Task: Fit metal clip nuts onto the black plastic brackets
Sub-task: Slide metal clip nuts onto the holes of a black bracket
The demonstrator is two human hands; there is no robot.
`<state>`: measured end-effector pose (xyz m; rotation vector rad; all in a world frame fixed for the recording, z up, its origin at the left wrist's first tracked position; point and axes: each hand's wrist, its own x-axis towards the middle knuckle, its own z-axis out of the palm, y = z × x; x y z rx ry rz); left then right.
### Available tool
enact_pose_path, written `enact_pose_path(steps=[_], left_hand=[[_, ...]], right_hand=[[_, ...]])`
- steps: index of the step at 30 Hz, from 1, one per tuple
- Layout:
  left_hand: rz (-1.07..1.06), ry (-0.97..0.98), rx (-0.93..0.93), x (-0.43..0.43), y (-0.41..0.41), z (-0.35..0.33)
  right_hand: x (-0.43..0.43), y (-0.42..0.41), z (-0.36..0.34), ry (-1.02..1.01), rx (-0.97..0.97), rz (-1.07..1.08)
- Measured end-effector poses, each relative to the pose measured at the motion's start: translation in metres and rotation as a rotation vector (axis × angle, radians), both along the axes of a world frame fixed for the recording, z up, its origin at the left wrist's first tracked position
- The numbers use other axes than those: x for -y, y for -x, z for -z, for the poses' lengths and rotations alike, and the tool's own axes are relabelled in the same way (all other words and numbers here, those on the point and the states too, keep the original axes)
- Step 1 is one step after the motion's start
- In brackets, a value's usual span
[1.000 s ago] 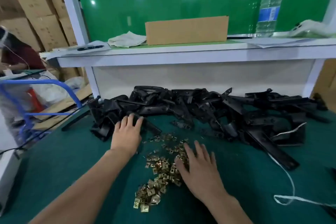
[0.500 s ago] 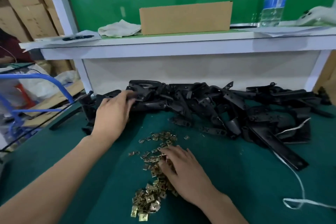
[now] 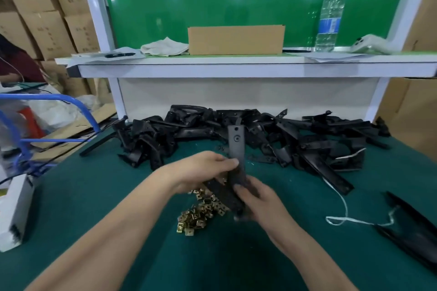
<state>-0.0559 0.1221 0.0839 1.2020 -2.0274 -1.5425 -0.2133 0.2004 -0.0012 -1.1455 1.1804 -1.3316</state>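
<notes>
Your bracket (image 3: 236, 146) is plain black, and the pile (image 3: 283, 134) behind it is the same black. The nuts (image 3: 194, 217) below it are shiny gold. You work on a dark teal-green mat (image 3: 94, 196), and a white string (image 3: 343, 205) lies on it at your right. The board (image 3: 212, 2) before you is bright green, the shelf (image 3: 236, 69) white, the box (image 3: 236, 40) plain brown, and the bottle (image 3: 328, 23) clear with a blue label.

left hand (image 3: 205, 170) is gripping the black bracket (image 3: 236, 143) around its middle, thumb lying across the face | right hand (image 3: 259, 198) is holding the lower end, fingers curled | both forearms are reaching in from the bottom edge and converging, hands nearly touching
</notes>
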Motion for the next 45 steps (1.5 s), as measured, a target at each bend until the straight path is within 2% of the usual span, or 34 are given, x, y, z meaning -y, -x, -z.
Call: enact_pose_path(steps=[2,4,6,11,13,14,16,18,20,22,24,25,27,28,30,31,32,34,39,45], left_hand=[[-0.124,-0.217,-0.304,-0.011,0.007,0.014],[-0.169,-0.231,-0.477,-0.023,0.009,0.035],[-0.182,-0.122,-0.465,-0.037,0.013,0.057],[-0.306,-0.021,-0.529,-0.045,0.029,0.082],[-0.304,0.029,-0.532,-0.045,0.029,0.085],[-0.286,0.054,-0.515,-0.046,0.028,0.086],[-0.244,0.116,-0.431,-0.048,0.025,0.09],[-0.208,0.161,-0.355,-0.051,0.025,0.092],[-0.176,0.176,-0.331,-0.056,0.028,0.092],[-0.138,0.224,-0.291,-0.062,0.032,0.091],[-0.149,0.404,-0.184,-0.063,0.029,0.094],[-0.186,0.576,-0.091,-0.062,0.023,0.097],[-0.278,0.964,0.229,-0.056,0.005,0.105],[-0.324,1.037,0.403,-0.053,-0.005,0.11],[-0.354,0.961,0.648,-0.045,-0.021,0.119],[-0.333,0.872,0.684,-0.042,-0.027,0.123],[-0.305,0.792,0.671,-0.039,-0.031,0.127],[-0.264,0.751,0.6,-0.031,-0.03,0.129],[-0.163,0.799,0.526,-0.01,-0.012,0.12],[-0.188,0.89,0.473,-0.006,-0.01,0.122]], right_hand=[[-0.007,0.008,0.004,-0.022,0.106,0.171],[-0.01,0.017,0.006,-0.042,0.225,0.298],[-0.011,0.021,0.01,-0.055,0.28,0.34],[-0.017,0.013,0.014,-0.084,0.184,0.31],[-0.022,0.014,0.016,-0.048,-0.008,0.42],[-0.026,0.016,0.015,0.015,-0.187,0.534],[-0.032,0.024,0.01,0.275,-0.539,0.713],[-0.033,0.027,0.009,0.425,-0.737,0.644],[-0.031,0.022,0.012,0.386,-0.854,0.457],[-0.029,0.017,0.018,0.303,-0.951,0.337],[-0.026,0.018,0.02,0.264,-1.001,0.343],[-0.026,0.021,0.021,0.25,-1.025,0.379],[-0.025,0.027,0.021,0.229,-1.048,0.471],[-0.025,0.028,0.021,0.24,-1.032,0.515],[-0.025,0.026,0.018,0.287,-1.001,0.577],[-0.025,0.024,0.017,0.302,-0.995,0.583],[-0.024,0.023,0.016,0.305,-1.003,0.571],[-0.024,0.022,0.015,0.287,-1.037,0.529],[-0.022,0.023,0.018,0.278,-1.005,0.489],[-0.024,0.025,0.02,0.342,-0.962,0.431]])
